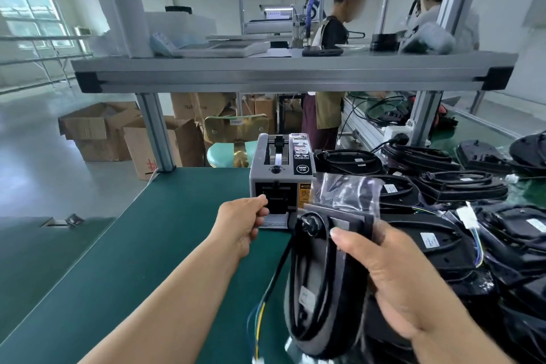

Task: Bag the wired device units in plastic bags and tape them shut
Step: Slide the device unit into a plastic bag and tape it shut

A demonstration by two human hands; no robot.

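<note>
**A:** ok so what's closest to the camera?

**B:** The right hand (393,281) is wrapped around 1 bagged device unit (322,289), thumb across the front. The unit sits inside a clear plastic bag (348,195), and the bag's loose top sticks up above the grip. Its wires (260,316) hang out at the bottom left over the green mat (147,245).

**A:** and the other hand?

**B:** The left hand (242,221) is at the front slot of the tape dispenser (280,177), fingers curled in a pinch right at the outlet. I can't tell if there's actually tape between them.

**A:** room to move?

**B:** The mat left of the forearm is bare all the way to its left edge. On the right, it's packed: a pile of black device units (461,216) touching each other, right up against the dispenser's side.

**A:** further back?

**B:** An aluminium shelf (289,74) crosses overhead. Below it are open cardboard boxes (100,130) on the floor; what's in them is hard to see. 2 people (348,23) stand at the benches behind.
</note>
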